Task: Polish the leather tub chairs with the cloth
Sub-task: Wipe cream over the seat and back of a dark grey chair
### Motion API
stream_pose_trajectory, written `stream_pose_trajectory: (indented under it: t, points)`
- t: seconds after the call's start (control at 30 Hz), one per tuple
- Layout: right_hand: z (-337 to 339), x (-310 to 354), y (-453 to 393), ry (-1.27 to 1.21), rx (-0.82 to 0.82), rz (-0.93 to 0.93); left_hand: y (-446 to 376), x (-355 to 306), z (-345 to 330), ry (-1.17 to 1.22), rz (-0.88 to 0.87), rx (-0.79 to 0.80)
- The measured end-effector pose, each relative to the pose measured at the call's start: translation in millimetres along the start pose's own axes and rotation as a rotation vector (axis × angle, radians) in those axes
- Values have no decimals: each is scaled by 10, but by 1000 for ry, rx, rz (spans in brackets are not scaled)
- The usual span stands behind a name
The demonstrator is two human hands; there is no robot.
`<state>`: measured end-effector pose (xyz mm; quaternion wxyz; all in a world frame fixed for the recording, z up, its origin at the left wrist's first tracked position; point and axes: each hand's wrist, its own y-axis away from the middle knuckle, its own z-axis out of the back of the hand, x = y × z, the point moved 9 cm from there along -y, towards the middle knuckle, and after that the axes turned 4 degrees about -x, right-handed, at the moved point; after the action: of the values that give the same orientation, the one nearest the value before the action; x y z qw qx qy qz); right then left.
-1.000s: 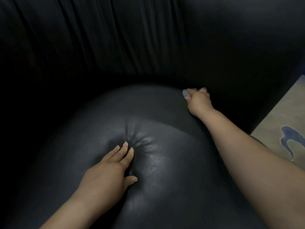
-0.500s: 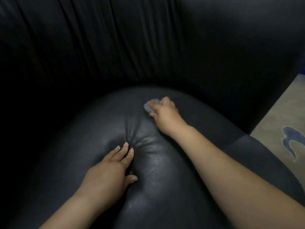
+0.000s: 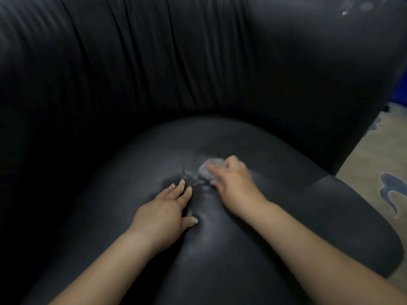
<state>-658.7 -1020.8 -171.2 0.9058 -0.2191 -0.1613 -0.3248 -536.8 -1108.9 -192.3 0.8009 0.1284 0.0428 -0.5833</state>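
In the head view, a person is leaning over a black leather tub chair (image 3: pixel 220 62) whose pleated, curved backrest is filling the upper part of the frame. The rounded black leather seat cushion (image 3: pixel 253 249) is bulging toward the camera, with a puckered dimple near its middle and a dull sheen running down its centre.

The left hand (image 3: pixel 163 212) is resting palm down on the cushion just left of the dimple. Its fingers are lying straight and close together, pressing into the leather and grasping nothing, while the thumb is sticking out to the right.

The right hand (image 3: pixel 235 183) is lying on the cushion just right of the dimple, near the left hand but apart from it. Its fingers are curling around a small crumpled grey cloth (image 3: pixel 208 169), holding it against the leather at the dimple's edge. The cloth and the fingertips are blurred, so the exact grip is hard to make out.

At the right edge, a beige carpet with blue shapes (image 3: pixel 374 168) is showing beside the chair, and a blue object (image 3: pixel 402 89) is peeking out behind the armrest.
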Motion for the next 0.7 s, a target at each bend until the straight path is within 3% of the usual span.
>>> stream_pose_trajectory:
  t: [0.1,0.23,0.3,0.4,0.43,0.6,0.7]
  points:
    - [-25,113,112,-11,50,78,71,6,61,24,10,-12]
    - [416,-758,79,30,-100,-366,247,87,104,-4,22,-16]
    - [298,-456,176,79,-79,-301,312,163,147,-33,44,-42]
    - [-121,352,424,-8,27,2,397,275,197,-34,91,-75]
    - [-158,390,422,-38,51,14,423,321,211,-39,105,-81]
    - [329,-525,143,42,-106,-362,595,666,218,-34,191,-67]
    - [67,4,203,21,-53,-286,668,734,180,13,226,-81]
